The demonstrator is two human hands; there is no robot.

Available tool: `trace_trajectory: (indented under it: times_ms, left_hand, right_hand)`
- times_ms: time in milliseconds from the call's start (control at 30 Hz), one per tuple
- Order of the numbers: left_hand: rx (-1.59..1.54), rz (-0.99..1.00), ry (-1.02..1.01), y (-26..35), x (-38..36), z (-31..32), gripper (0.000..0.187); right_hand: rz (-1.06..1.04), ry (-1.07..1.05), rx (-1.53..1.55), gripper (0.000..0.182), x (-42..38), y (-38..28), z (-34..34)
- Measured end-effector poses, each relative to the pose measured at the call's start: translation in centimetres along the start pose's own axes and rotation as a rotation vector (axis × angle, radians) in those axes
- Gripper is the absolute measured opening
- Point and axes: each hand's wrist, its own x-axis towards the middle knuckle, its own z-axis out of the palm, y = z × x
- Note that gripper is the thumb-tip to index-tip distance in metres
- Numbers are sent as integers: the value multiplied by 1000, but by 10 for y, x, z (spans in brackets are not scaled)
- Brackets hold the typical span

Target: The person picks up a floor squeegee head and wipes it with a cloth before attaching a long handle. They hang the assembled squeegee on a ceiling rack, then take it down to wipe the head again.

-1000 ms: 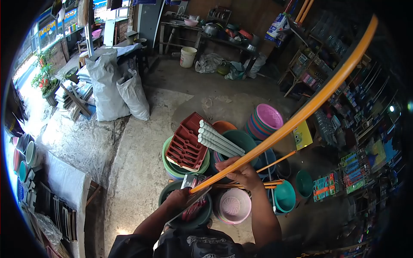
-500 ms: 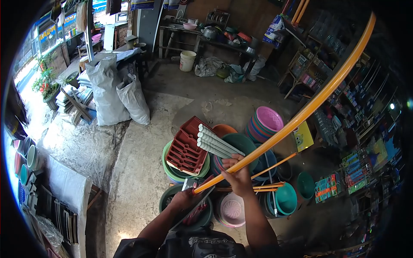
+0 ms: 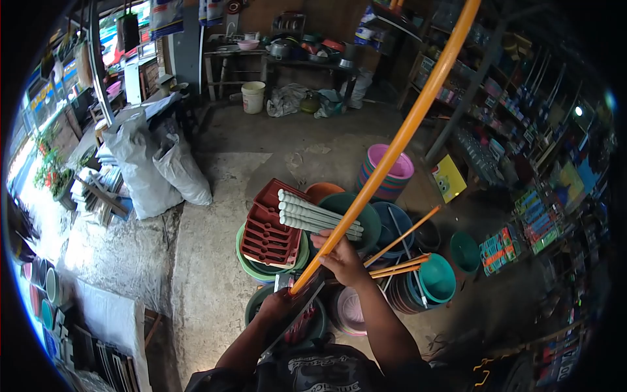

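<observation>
Now, the orange pole (image 3: pixel 405 130) points more steeply up the view than half a second ago, so its handling continues. It passes right of the dark-red plastic tray (image 3: pixel 268 225). Below this tray, the left hand (image 3: pixel 277 305) grasps the pole's lower end; below-right of it, the right hand (image 3: pixel 344 261) curls against the shaft, perhaps not fully closed.

Left hand (image 3: pixel 275 306) curled, low; right hand (image 3: pixel 342 261) curled, farther forward
</observation>
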Motion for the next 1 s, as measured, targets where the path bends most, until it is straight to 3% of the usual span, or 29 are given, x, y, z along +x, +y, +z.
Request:
trace_trajectory:
  times_ms: [100,167,300,367,633,767,1000]
  left_hand:
    - [107,-6,-53,-7,4,3,41]
    - [140,17,-50,-7,5,4,42]
    - [158,26,-97,5,5,-1,46]
    - [165,35,-113,2,8,3,47]
    - [137,-10,-139,22,-9,-14,49]
    - [219,94,-168,40,-17,-27,52]
    - [325,85,-184,49,-16,-24,44]
  right_hand:
    - [121,-87,131,44,-3,-1,-7]
    - [133,13,-58,39,-6,-2,-7]
    - [148,75,-122,35,-10,-10,-7]
    - [39,5,-19,33,-11,-1,-11]
    - [56,-235,111,27,-13,-5,-29]
    - [35,-283,153,23,-11,-20,-38]
    - [-28,-135,68,27,-19,-35,-23]
